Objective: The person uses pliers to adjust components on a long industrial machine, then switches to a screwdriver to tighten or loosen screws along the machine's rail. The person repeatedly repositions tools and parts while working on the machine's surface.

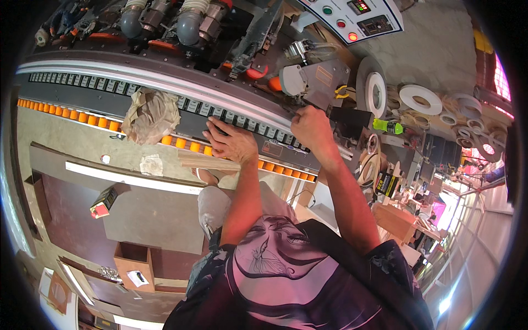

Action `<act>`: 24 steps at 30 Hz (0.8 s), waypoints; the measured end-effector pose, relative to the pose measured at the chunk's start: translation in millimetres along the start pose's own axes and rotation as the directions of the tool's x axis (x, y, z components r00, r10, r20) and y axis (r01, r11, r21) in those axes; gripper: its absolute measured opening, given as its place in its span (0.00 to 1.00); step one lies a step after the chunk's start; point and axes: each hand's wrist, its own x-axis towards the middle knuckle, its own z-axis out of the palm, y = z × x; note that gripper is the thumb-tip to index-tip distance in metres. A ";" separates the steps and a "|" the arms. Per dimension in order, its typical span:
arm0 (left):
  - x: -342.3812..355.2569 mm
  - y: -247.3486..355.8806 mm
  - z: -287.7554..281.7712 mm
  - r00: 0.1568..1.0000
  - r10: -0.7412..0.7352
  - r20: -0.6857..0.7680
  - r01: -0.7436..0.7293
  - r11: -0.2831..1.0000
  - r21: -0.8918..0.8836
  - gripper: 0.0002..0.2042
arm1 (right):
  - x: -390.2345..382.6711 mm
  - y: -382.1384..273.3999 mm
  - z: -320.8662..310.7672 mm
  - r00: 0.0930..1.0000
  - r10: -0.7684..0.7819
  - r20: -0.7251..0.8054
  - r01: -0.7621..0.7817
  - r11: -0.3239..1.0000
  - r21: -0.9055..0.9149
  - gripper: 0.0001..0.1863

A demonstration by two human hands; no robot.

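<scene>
My left hand point(231, 142) rests with its fingers apart on the dark track point(250, 127) of a long machine, on a row of grey pads above orange rollers point(195, 147). My right hand point(312, 127) is closed at the end of the pale metal rail point(231, 100), near a grey housing point(322, 80); what its fingers hold, if anything, is hidden. Crumpled brown paper point(149, 115) lies on the track left of my left hand. A thin wooden strip point(201, 160) lies below that hand, along the rollers.
A control panel point(379, 19) tops the machine. White rolls of edge tape point(421, 98), a green bottle point(388, 125) and clutter stand at the right. Boards point(146, 217), a black carton point(103, 202) and a wooden box point(133, 267) are on the floor at the lower left.
</scene>
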 end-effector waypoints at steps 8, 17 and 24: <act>1.1 1.6 6.8 1.000 -0.023 0.008 0.022 0.999 0.028 0.36 | -5.1 12.7 -23.9 0.996 -0.042 0.083 0.043 0.999 -0.003 0.14; 0.4 3.2 3.9 1.000 0.012 -0.014 -0.010 0.996 0.086 0.37 | -3.2 33.6 -23.3 0.985 -0.170 0.041 0.166 0.982 0.091 0.13; 0.3 1.7 7.5 0.999 0.023 -0.038 -0.018 0.993 0.118 0.37 | -5.8 23.1 -14.0 0.993 -0.118 0.021 0.115 0.987 0.108 0.11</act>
